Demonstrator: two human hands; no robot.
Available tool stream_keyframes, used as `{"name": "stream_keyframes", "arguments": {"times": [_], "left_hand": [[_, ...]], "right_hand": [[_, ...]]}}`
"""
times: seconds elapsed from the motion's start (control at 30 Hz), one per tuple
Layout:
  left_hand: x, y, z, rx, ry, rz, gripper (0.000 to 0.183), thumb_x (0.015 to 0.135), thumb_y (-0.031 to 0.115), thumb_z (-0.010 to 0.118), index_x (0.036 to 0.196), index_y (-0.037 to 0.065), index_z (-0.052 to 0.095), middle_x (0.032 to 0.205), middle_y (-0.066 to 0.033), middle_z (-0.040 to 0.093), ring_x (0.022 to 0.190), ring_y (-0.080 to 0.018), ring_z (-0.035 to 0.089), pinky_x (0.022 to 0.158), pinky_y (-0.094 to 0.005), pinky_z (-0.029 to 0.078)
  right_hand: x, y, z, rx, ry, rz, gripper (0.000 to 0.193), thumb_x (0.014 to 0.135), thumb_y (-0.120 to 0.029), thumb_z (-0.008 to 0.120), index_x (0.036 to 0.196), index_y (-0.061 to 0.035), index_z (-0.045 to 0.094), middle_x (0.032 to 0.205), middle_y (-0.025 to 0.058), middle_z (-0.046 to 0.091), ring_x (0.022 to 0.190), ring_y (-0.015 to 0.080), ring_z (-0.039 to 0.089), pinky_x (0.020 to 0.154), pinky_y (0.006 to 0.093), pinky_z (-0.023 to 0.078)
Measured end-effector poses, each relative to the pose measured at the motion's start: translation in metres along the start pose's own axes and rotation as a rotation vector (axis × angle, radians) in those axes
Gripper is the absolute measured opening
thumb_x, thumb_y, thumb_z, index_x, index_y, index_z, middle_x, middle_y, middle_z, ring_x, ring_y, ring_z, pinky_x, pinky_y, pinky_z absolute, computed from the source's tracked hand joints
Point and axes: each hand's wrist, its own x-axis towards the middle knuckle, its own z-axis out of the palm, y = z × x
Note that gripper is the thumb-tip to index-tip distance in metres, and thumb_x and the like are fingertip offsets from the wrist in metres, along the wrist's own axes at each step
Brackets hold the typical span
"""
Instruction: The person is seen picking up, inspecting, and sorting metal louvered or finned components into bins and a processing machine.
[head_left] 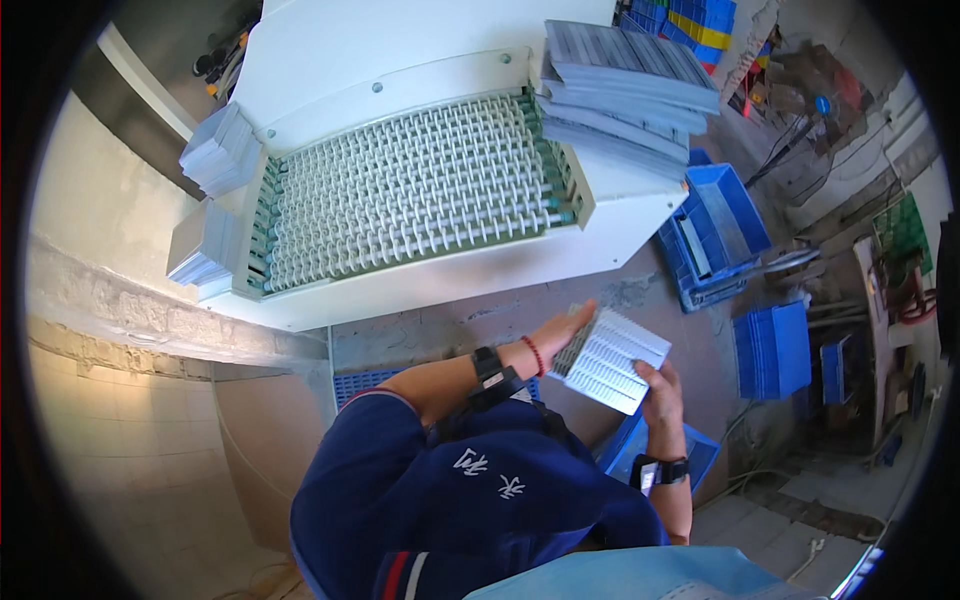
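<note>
One patterned white stack (617, 352) between two hands: left hand (560, 333), grip unclear; right hand (663, 397), fingers closed on it.

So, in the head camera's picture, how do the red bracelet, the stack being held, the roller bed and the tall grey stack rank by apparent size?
1. Roller bed
2. Tall grey stack
3. Held stack
4. Red bracelet

All clearly differ here.

from here i can't count the layers in the held white stack (618, 358); the right forearm (674, 512) hides part of a blue crate (626, 452); the upper edge crops the white machine (430, 40).
</note>
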Motion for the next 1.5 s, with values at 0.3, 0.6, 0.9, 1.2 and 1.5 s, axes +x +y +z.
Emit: {"name": "stream_keyframes", "arguments": {"times": [0.3, 0.6, 0.9, 1.2, 1.5], "left_hand": [[0.032, 0.001, -0.108, 0.101, 0.154, 0.129, 0.057, 0.087, 0.054, 0.043, 0.098, 0.001, 0.061, 0.094, -0.0092, 0.063, 0.081, -0.0148, 0.059, 0.070, -0.0295, 0.048], [-0.016, 0.001, -0.122, -0.079, 0.325, 0.175, 0.074, 0.083, 0.064, 0.036, 0.109, -0.001, 0.058, 0.109, -0.0146, 0.058, 0.096, -0.0209, 0.057, 0.082, -0.0311, 0.045], [-0.106, 0.030, -0.117, -0.321, 0.278, 0.370, 0.071, 0.087, 0.057, 0.037, 0.123, -0.004, 0.044, 0.122, -0.0149, 0.051, 0.108, -0.0227, 0.052, 0.092, -0.0299, 0.041], [-0.169, 0.058, -0.122, -0.335, 0.221, 0.476, 0.050, 0.088, 0.031, 0.052, 0.125, -0.002, 0.041, 0.120, -0.0132, 0.052, 0.105, -0.0209, 0.054, 0.089, -0.0312, 0.045], [-0.280, 0.142, -0.188, -0.211, 0.247, 0.722, 0.044, 0.079, 0.008, 0.061, 0.120, 0.000, 0.047, 0.111, -0.0118, 0.058, 0.096, -0.0198, 0.059, 0.081, -0.0308, 0.048]], "right_hand": [[0.065, 0.058, 0.077, -0.045, -0.035, 0.216, 0.050, 0.077, -0.013, 0.060, 0.119, 0.0062, 0.041, 0.105, 0.0154, 0.057, 0.093, 0.0248, 0.059, 0.081, 0.0343, 0.049], [0.090, 0.058, 0.111, -0.158, -0.336, 0.360, 0.053, 0.079, -0.016, 0.058, 0.122, 0.0072, 0.037, 0.110, 0.0172, 0.054, 0.094, 0.0254, 0.058, 0.080, 0.0331, 0.050], [0.104, 0.057, 0.163, -0.062, -0.628, 0.577, 0.047, 0.076, -0.007, 0.058, 0.118, 0.0080, 0.041, 0.106, 0.0194, 0.056, 0.088, 0.0289, 0.061, 0.076, 0.0365, 0.053], [0.102, 0.037, 0.240, -0.280, -0.714, 0.576, 0.050, 0.075, -0.007, 0.063, 0.118, 0.0069, 0.041, 0.108, 0.0182, 0.056, 0.093, 0.0261, 0.060, 0.080, 0.0355, 0.051], [0.086, 0.033, 0.394, -0.359, -0.849, 0.465, 0.067, 0.077, -0.027, 0.067, 0.123, 0.0077, 0.034, 0.111, 0.0169, 0.054, 0.097, 0.0241, 0.058, 0.081, 0.0342, 0.050]]}}
